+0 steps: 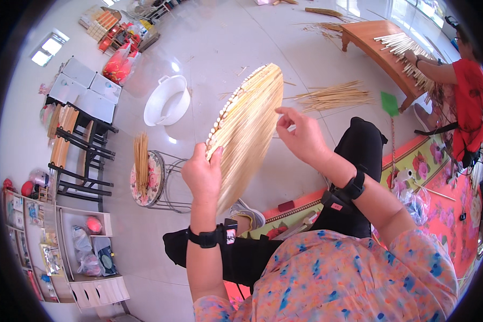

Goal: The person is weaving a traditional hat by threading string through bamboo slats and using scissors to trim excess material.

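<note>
In the head view, a fan-shaped straw piece point(252, 123) stands tilted at the centre of the frame, its left edge lined with pale stalk ends. The left hand point(203, 174) pinches it at its lower left, thumb on the near face. The right hand point(301, 134), just beside its right edge, has its fingers curled toward the thumb; whether it pinches a strand or touches the piece, I cannot tell. Each wrist wears a black band.

Left of centre, a bundle of stalks point(140, 166) lies on a round flowered stool point(155, 180), and above it a white basin point(169, 102) sits on the pale floor point(214, 48). Loose stalks point(335, 96) lie on the floor right of centre. At the upper right, a brown wooden worktop point(362, 37) carries more stalks point(397, 45), with a person in red point(469, 102) reaching over them. A green fly swatter point(390, 103) shows just below the worktop.
</note>
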Demonstrator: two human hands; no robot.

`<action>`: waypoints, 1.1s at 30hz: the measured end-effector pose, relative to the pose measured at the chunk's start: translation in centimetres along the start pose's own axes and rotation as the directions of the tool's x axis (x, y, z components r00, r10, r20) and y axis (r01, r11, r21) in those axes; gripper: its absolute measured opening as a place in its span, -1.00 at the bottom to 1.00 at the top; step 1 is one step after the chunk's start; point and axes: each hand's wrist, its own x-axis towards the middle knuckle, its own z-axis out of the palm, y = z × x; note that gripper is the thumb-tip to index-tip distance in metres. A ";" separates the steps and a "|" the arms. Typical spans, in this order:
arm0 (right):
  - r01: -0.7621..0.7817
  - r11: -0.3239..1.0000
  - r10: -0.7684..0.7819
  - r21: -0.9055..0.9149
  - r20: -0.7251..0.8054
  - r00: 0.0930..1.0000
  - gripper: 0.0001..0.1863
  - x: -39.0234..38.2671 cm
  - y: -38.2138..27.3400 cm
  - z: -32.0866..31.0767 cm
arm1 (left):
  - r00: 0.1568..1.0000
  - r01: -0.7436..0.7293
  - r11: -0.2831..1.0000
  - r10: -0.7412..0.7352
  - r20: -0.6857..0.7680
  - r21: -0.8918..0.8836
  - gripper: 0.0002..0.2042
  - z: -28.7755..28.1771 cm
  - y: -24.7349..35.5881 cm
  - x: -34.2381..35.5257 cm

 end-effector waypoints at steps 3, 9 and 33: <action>-0.020 0.997 0.010 0.081 0.124 0.992 -0.66 -0.2 -1.1 1.0 | 0.985 0.121 0.985 -0.134 -0.106 -0.125 -0.73 0.7 0.4 -1.1; 0.032 0.988 -0.057 0.154 0.166 0.984 -0.66 -0.8 -2.8 3.3 | 0.940 0.233 0.924 -0.294 -0.173 -0.304 -0.81 3.2 2.9 -3.9; -0.041 0.951 0.042 -0.305 -0.003 0.999 -0.62 -5.0 -5.0 -1.9 | 0.945 -0.159 0.877 0.268 0.189 -0.453 -0.23 3.8 9.4 -12.8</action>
